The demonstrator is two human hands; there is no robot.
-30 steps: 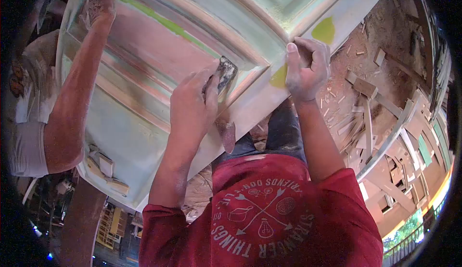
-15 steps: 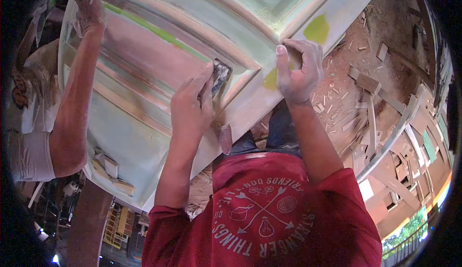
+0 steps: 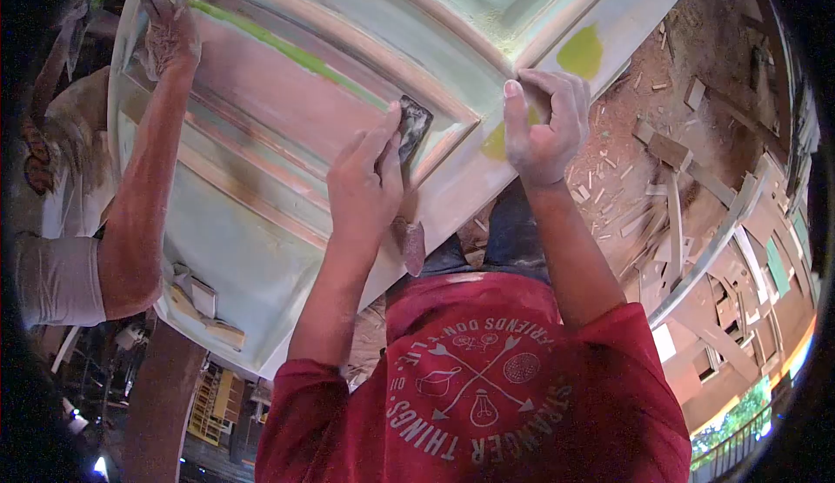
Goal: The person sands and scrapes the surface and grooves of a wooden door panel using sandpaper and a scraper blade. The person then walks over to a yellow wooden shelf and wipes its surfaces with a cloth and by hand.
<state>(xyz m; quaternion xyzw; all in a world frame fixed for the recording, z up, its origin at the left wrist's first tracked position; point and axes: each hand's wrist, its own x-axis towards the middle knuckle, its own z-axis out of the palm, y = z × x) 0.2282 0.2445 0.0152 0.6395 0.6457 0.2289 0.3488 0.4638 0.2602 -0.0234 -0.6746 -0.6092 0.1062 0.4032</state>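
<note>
My left hand (image 3: 370, 178) is closed on a dark, dust-marked piece of sandpaper (image 3: 416, 124), which lies on the recessed panel close to the moulding of a pale green panelled door (image 3: 452, 196). Just below that wrist, a brownish-pink, rounded strip (image 3: 414, 250) hangs at the door's near edge. My right hand (image 3: 550, 126), dusty and empty, is held over the door's border, with the fingers curled and a gap between them and the thumb. Its fingertips are by the moulding corner, beside yellow-green filler patches (image 3: 580, 51).
At left, another person's dusty hand (image 3: 172, 35) is over the door's far end. Small wooden pieces (image 3: 204, 300) rest on the door's lower left. Wood scraps (image 3: 665, 148) and shavings litter the floor at right, near stacked boards (image 3: 722, 309).
My left hand and the sandpaper have shifted slightly right and up along the panel. My right hand keeps almost the same pose. The other person's hand has moved a little, its fingers more spread.
</note>
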